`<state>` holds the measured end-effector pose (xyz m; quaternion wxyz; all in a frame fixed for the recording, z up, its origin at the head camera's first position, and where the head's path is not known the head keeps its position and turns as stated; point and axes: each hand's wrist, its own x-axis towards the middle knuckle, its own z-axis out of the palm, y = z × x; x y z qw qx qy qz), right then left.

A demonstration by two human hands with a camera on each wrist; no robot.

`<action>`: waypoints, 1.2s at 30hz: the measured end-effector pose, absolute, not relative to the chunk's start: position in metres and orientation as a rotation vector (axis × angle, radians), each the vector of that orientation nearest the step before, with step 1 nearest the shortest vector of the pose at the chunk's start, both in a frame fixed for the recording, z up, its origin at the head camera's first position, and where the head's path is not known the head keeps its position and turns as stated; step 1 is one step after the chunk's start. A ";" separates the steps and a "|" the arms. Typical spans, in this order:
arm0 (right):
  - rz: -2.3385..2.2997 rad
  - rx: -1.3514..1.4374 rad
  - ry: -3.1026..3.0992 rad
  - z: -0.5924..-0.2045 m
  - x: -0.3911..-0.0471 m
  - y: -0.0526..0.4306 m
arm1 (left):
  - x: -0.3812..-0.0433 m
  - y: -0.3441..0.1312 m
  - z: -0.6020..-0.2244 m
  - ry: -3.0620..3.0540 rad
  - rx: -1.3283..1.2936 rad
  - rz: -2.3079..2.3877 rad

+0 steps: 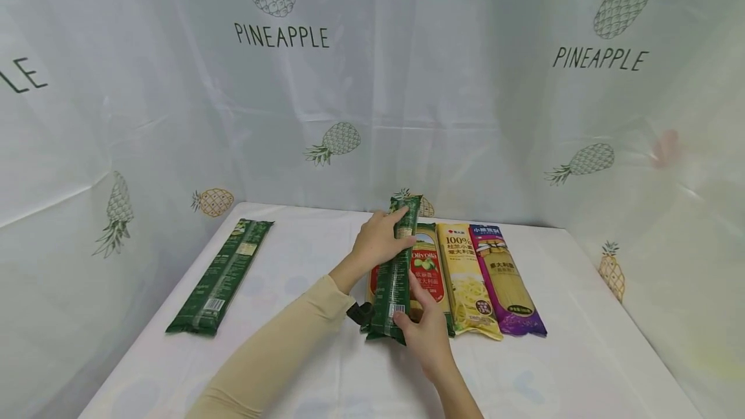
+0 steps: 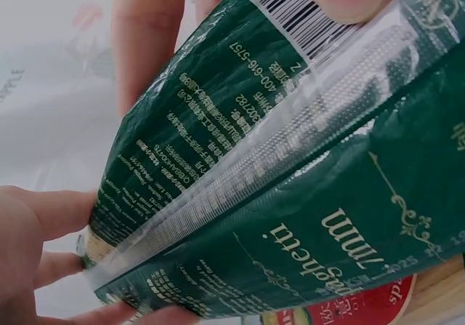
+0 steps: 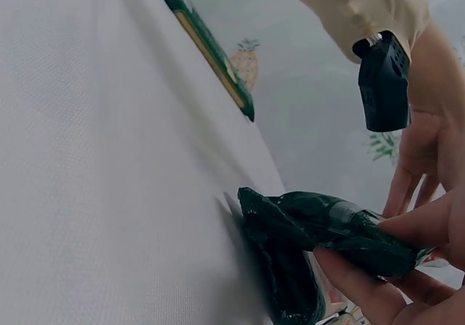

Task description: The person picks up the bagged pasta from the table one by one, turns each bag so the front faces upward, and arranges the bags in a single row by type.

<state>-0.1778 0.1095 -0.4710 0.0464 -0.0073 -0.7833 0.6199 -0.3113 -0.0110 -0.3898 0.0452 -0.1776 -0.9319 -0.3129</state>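
Observation:
Both hands hold a green spaghetti pack [image 1: 393,283], its barcode side facing up. My left hand [image 1: 381,238] grips the upper part, thumb and fingers at its edges. Near the barcode end, my right hand [image 1: 429,335] pinches the pack, with the thumb on top. In the left wrist view the seam and printed text of the spaghetti pack [image 2: 240,158] show close up. The right wrist view shows it tilted above another green pack end [image 3: 294,285]. Beneath it in the head view lies a partly hidden red-labelled pack [image 1: 373,284], beside an Olivoila pasta pack [image 1: 427,264].
A yellow pasta pack [image 1: 467,280] and a purple pasta pack [image 1: 506,280] lie to the right in the row. Another green pack [image 1: 224,277] lies alone on the left of the white table [image 1: 314,367]. Behind hangs a pineapple-print curtain [image 1: 431,96].

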 end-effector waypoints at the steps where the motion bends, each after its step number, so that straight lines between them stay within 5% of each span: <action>1: 1.888 -0.016 -2.389 -0.471 -0.178 0.109 | -0.312 -0.011 -0.390 -2.838 -0.548 -0.966; 19: 1.792 0.018 -2.477 -0.469 -0.182 0.113 | -0.321 -0.024 -0.395 -2.699 -0.595 -1.159; 31: 2.650 0.115 -2.150 -0.469 -0.189 0.123 | -0.328 -0.031 -0.393 -2.615 -0.556 -1.502; 36: 2.655 0.096 -2.125 -0.469 -0.189 0.124 | -0.328 -0.031 -0.393 -2.645 -0.530 -1.560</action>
